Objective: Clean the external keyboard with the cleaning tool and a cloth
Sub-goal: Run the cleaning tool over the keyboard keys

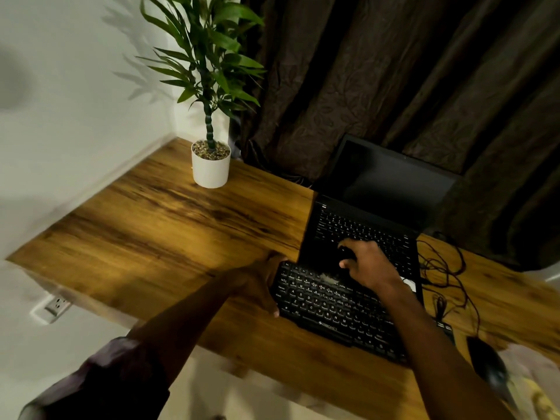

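Nearest the lens, lower left of frame: dark sleeve (100,380) on the left arm, forearm bare. Left hand (260,286) clamps the left end of the external keyboard (330,310), fingers curled over its far edge, thumb at the near edge. Keyboard lies lower centre-right on the wooden desk (157,237), its far edge touching or overlapping the front of the open laptop (363,225); cannot tell which. Right hand (371,266) hovers over the keyboard's top rows, fingers curled round a small dark object, judged to be the cleaning tool (347,253); shape too dark to resolve. Pale patch (328,278) on the keys just left of it: dust or cloth, undetermined. Handling estimate: keyboard is stiff plastic, probably light, liable to slide on smooth wood, so the end grip looks sound. Hold by the frame edges, not the keycaps, which may pop off. Cable (442,268) at right could snag.
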Tool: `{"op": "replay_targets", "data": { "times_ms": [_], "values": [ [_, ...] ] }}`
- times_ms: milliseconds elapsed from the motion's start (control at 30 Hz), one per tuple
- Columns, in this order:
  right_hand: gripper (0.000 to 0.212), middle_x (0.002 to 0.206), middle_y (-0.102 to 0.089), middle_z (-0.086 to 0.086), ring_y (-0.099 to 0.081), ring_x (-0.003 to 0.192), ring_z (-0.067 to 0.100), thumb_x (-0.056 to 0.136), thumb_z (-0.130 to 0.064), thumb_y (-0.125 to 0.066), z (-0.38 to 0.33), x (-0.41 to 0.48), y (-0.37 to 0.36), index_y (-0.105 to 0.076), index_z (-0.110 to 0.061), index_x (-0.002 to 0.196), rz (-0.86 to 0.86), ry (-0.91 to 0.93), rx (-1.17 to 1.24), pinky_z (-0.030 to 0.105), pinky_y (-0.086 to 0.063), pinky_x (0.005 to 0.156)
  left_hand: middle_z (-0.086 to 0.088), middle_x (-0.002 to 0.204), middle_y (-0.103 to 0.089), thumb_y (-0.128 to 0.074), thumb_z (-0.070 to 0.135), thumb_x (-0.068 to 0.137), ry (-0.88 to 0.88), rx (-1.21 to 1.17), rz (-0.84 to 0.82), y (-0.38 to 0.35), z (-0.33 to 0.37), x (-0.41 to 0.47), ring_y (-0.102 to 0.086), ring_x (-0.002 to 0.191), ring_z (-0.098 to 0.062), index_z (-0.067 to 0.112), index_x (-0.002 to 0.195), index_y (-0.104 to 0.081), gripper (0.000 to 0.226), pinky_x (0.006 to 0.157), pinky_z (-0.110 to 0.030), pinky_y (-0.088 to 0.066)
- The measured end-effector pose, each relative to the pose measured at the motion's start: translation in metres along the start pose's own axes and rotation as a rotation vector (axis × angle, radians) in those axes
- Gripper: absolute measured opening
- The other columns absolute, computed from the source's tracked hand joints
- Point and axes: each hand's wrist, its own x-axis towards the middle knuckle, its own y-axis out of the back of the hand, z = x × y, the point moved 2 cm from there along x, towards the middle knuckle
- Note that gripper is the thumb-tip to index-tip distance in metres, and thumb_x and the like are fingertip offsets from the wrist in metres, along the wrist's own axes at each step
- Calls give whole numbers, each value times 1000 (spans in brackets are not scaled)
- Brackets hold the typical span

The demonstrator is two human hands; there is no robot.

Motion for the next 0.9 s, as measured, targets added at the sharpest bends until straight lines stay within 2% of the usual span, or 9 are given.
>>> {"op": "replay_targets", "data": {
  "times_ms": [100, 233, 333, 433, 600, 733, 900],
  "values": [
    [40, 119, -62, 12, -61, 109, 27, 90, -15, -69, -8, 0, 1, -59, -20, 128, -9, -1, -30, 35, -49, 90, 3, 163, -20, -93, 16, 65, -7, -3, -2, -1, 0, 1, -25, 148, -23, 30, 159, -2, 131, 99, -24, -33],
    [38, 113, -65, 9, -62, 105, 21, 86, -14, -73, -21, 4, -9, -63, -19, 122, 10, 27, 102, 31, -50, 92, 4, 163, -18, -96, 23, 60, 11, 19, 1, -1, -1, 1, -24, 148, -24, 36, 157, -1, 136, 110, -34, -36],
    [35, 109, -67, 4, -63, 102, 18, 83, -16, -76, -17, 4, -9, -65, -20, 116, 25, 27, 175, 34, -52, 93, 5, 162, -21, -96, 22, 60, 21, 10, -1, -1, -1, 0, -27, 147, -24, 35, 158, -2, 136, 107, -32, -37],
    [37, 112, -67, 6, -63, 104, 19, 83, -16, -76, -3, -1, -3, -66, -20, 118, 14, -1, 123, 38, -53, 95, 4, 162, -22, -97, 24, 58, 18, 17, 5, -1, 0, -1, -28, 147, -25, 37, 157, -1, 138, 109, -37, -39],
    [43, 126, -58, 13, -59, 114, 28, 88, -18, -71, 4, -6, 6, -60, -23, 130, -29, -61, -39, 40, -50, 97, 3, 163, -19, -94, 18, 63, 3, 10, -1, -1, 0, 1, -25, 147, -24, 32, 159, -1, 134, 102, -28, -34],
    [41, 118, -62, 11, -61, 105, 22, 88, -17, -71, -18, -4, -1, -60, -20, 127, -25, -8, 23, 36, -51, 93, 4, 164, -17, -97, 24, 58, 10, -1, -4, -2, -2, 1, -23, 148, -24, 36, 158, 0, 139, 110, -33, -35],
    [41, 114, -66, 6, -63, 102, 18, 84, -20, -75, -25, -2, -8, -62, -22, 123, 15, 18, 121, 39, -55, 92, 7, 160, -23, -97, 23, 57, 8, -16, -4, -1, -2, 0, -27, 145, -20, 37, 157, -3, 138, 108, -32, -37]
  ]
}}
